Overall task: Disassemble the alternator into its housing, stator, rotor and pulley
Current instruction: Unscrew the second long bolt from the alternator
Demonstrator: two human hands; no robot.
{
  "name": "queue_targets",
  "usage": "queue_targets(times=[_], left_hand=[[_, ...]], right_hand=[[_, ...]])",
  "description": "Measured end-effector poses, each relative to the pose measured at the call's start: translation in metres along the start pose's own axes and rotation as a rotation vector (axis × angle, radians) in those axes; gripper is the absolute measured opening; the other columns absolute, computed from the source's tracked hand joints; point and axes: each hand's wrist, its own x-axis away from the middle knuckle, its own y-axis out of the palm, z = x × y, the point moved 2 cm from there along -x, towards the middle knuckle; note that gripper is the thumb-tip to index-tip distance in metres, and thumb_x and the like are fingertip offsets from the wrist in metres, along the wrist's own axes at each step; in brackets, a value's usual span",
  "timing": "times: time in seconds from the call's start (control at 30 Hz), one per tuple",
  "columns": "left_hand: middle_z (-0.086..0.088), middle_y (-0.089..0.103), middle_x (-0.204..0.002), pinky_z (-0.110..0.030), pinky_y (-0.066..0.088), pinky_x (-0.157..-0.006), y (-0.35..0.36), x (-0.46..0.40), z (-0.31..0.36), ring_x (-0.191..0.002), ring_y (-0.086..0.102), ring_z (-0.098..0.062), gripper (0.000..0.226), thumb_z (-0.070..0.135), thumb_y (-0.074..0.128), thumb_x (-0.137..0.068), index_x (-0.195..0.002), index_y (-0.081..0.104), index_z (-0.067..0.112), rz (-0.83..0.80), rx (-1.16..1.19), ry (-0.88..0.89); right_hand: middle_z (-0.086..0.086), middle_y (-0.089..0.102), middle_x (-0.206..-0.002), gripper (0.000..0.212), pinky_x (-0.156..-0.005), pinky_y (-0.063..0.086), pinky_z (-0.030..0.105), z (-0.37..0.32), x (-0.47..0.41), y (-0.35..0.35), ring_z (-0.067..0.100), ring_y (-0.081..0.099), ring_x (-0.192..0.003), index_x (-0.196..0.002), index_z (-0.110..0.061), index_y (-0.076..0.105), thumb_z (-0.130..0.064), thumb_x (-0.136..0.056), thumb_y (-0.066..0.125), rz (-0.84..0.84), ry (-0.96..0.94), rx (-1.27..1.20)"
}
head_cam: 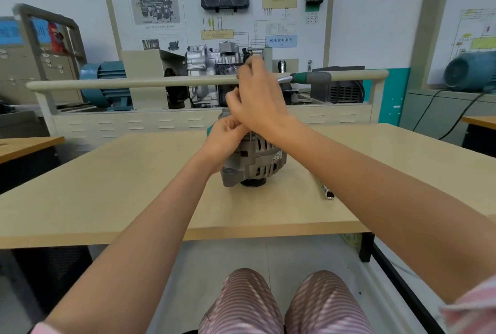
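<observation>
Alternator (255,162) on table (134,186), under both hands (241,119).

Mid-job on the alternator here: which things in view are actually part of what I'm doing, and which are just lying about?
In the job:
- alternator, standing on the table
- ratchet wrench, held by the right hand above the alternator
- left hand, curled at the alternator's top

Lying about:
- metal tool on the table, right of the alternator
- training board and blue motors behind
</observation>
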Motion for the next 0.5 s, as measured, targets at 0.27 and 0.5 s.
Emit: queue_targets(times=[0.27, 0.5], left_hand=[[0.004, 0.076, -0.088, -0.015, 0.051, -0.074, 0.001, 0.002, 0.003, -0.090, 0.070, -0.008, 0.014, 0.019, 0.057, -0.096, -0.094, 0.071, 0.017, -0.067, 0.069, 0.043], [0.004, 0.075, -0.093, -0.023, 0.051, -0.085, -0.002, 0.001, 0.003, -0.093, 0.069, -0.010, 0.020, 0.021, 0.052, -0.098, -0.093, 0.071, 0.019, -0.082, 0.059, 0.015]], right_hand=[[-0.010, 0.044, -0.059, 0.030, -0.105, 0.025, 0.033, 0.004, -0.007, 0.002, 0.014, 0.044, -0.069, -0.062, -0.016, 0.048, -0.025, -0.090, 0.047, -0.003, 0.261, -0.377], [-0.003, 0.042, -0.051, 0.044, -0.075, 0.035, 0.029, 0.002, -0.012, 0.009, 0.011, 0.042, -0.056, -0.048, -0.011, 0.039, -0.013, -0.092, 0.045, -0.057, 0.456, -1.028]])
